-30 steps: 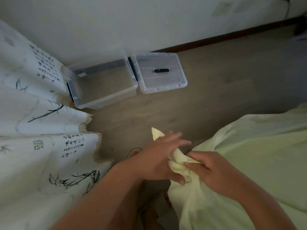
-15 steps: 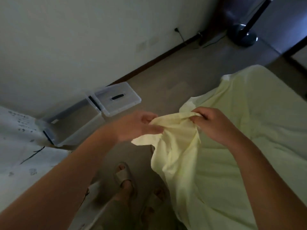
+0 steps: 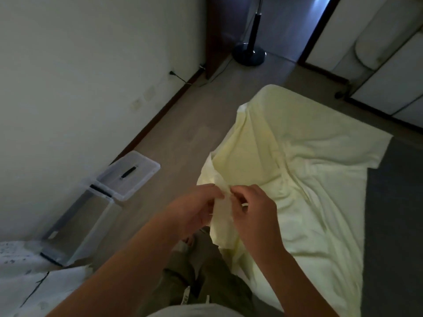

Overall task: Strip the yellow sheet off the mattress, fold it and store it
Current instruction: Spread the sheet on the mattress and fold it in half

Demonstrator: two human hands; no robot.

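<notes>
Both bare forearms reach in from the near edge and meet at the middle of the view, above the gap between floor (image 3: 183, 133) and bed. The left hand (image 3: 196, 209) comes in from the near left with its fingers curled toward the right, and it pinches a raised fold of the yellow sheet (image 3: 297, 179) at its fingertips. The right hand (image 3: 254, 211) comes in from the near right with its back toward the camera. Its knuckles are bent and its thumb and fingers close on the same fold, just beside the left hand, so the two are almost touching. From that fold the cloth hangs in a narrow drape between the wrists, down toward the person's olive trousers (image 3: 206, 282). The rest of the sheet lies rumpled across the mattress (image 3: 393, 225), whose dark grey top is bare along the right side and past the sheet's far right corner. The sheet's far left corner still humps over a mattress corner. On the floor to the left, against the wall, stands a clear bin (image 3: 80, 225), open, with its lid (image 3: 130, 172) lying flat just beyond it. A white printed cloth (image 3: 23, 282) fills the near left corner. A dark round stand base (image 3: 249, 51) sits on the floor far off.
</notes>
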